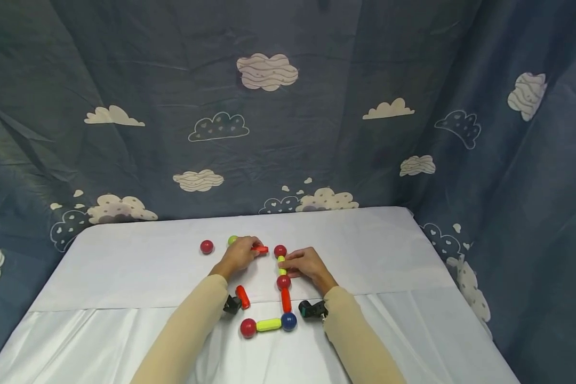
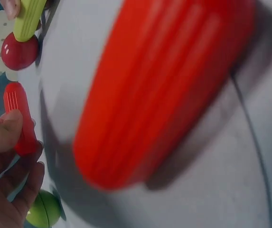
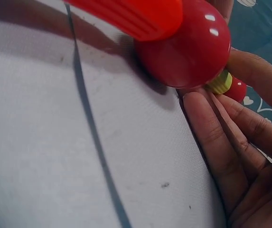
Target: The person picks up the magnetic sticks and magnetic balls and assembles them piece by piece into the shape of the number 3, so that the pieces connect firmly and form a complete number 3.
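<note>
My left hand [image 1: 240, 255] pinches a red ribbed rod [image 2: 21, 118] between thumb and fingers, its free end pointing toward the red ball [image 1: 280, 250] at the chain's far end. With my right hand [image 1: 308, 265] I grip the yellow-green rod [image 1: 281, 265] just below that ball. This rod joins the far ball to a second red ball [image 3: 188, 47]. From there a red rod [image 1: 286, 300] runs down to a blue ball [image 1: 289, 321]. A yellow-green rod [image 1: 269, 325] links the blue ball to a red ball [image 1: 248, 328] at the near left.
A loose red rod [image 1: 242, 297] lies on the white-covered table [image 1: 139, 266] by my left forearm. Behind my left hand sits a green ball [image 2: 44, 209], with a separate red ball [image 1: 207, 247] to its left. A dark cloud-patterned curtain [image 1: 317, 149] hangs behind the table.
</note>
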`<state>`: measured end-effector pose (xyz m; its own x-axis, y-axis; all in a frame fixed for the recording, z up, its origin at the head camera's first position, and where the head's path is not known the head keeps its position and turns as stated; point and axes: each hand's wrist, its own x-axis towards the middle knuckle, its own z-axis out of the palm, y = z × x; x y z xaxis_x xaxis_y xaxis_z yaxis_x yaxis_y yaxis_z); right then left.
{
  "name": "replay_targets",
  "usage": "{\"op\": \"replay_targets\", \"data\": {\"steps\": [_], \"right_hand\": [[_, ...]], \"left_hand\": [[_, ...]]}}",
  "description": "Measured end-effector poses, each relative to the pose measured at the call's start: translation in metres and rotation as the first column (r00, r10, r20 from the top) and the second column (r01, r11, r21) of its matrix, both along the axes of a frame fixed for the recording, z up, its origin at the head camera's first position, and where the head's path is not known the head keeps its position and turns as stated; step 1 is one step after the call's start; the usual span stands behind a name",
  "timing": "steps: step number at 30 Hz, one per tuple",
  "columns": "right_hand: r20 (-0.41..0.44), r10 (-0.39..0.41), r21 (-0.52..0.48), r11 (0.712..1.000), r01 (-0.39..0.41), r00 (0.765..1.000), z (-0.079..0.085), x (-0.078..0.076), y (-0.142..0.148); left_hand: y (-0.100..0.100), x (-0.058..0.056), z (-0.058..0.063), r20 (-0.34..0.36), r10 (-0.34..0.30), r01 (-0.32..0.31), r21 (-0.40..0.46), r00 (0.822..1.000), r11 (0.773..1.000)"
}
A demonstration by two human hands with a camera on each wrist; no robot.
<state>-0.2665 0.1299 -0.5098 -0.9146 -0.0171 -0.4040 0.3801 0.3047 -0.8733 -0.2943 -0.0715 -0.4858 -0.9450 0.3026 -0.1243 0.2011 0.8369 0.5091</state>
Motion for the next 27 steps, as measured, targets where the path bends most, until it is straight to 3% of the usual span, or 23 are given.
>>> {"op": "replay_targets", "data": {"steps": [10, 27], "right_hand": [[-0.042, 0.020, -0.038, 0.999, -0.022, 0.999, -0.0057, 0.0029, -0.0027], [-0.039, 0.000, -0.044, 0.999, -0.001, 0.999, -0.0015, 0.0020, 0.0012]], "left_hand": [[0.0063, 0.0032, 0.0016, -0.012, -0.044, 0.044, -0.025, 0.999, 0.999], [0.0007, 0.0014, 0.0023, -0.018, -0.035, 0.035, -0.003, 0.999, 0.999]]}}
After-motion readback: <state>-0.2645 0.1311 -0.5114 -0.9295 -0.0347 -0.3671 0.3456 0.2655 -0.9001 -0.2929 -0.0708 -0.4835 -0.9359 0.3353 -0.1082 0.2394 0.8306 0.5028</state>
